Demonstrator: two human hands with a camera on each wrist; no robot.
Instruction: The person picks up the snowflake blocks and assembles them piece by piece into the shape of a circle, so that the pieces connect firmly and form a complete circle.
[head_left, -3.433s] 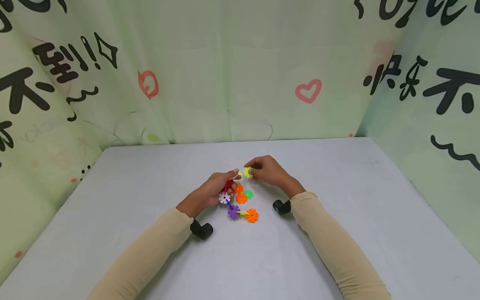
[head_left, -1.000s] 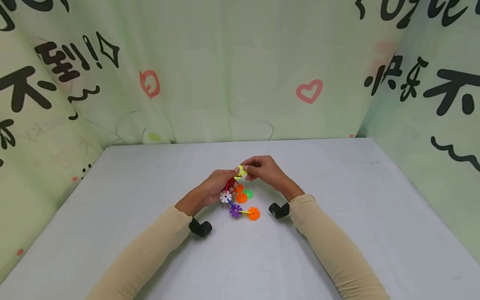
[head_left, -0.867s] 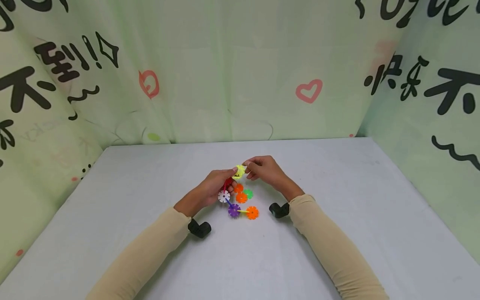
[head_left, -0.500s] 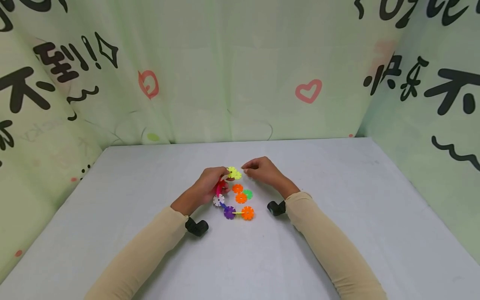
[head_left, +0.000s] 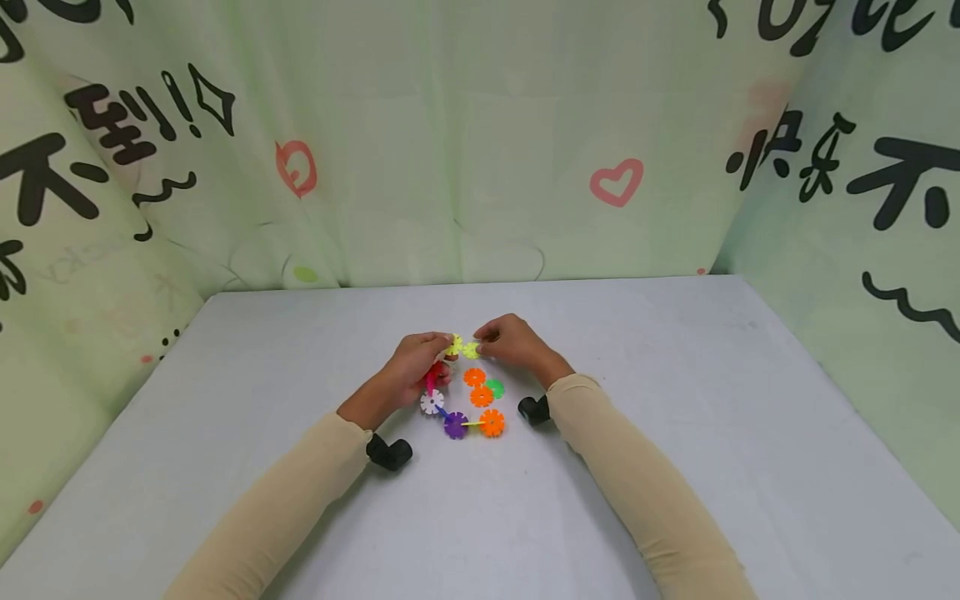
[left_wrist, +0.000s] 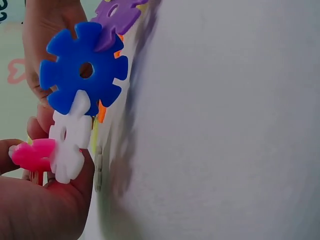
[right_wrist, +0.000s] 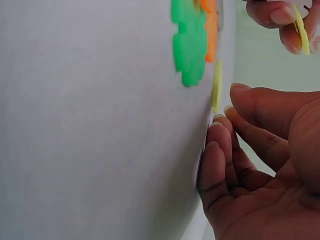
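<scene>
My left hand [head_left: 411,364] grips a chain of interlocked notched plastic snowflake discs, its fingertips pinching a yellow disc [head_left: 454,344]. Below the hand the chain runs through a pink disc [left_wrist: 34,154], a white disc [left_wrist: 70,145], a blue disc [left_wrist: 85,70] and a purple disc [head_left: 456,426] to an orange disc [head_left: 492,423]. My right hand [head_left: 513,342] is low over the table, fingers bent and thumb apart from them. Just beyond its fingertips a loose yellow disc [right_wrist: 217,87] stands out in the right wrist view. Part of the chain is hidden by the left hand.
Two loose orange discs [head_left: 482,396] and a green disc [head_left: 495,388] lie close together on the white table [head_left: 637,350], inside the curve of the chain. A printed pale green curtain [head_left: 465,167] stands around the table's back and sides.
A yellow disc held by the right hand is now in the left hand's fingertips. The left hand and chain have shifted left. The right hand has drawn off, then come to the loose yellow disc.
</scene>
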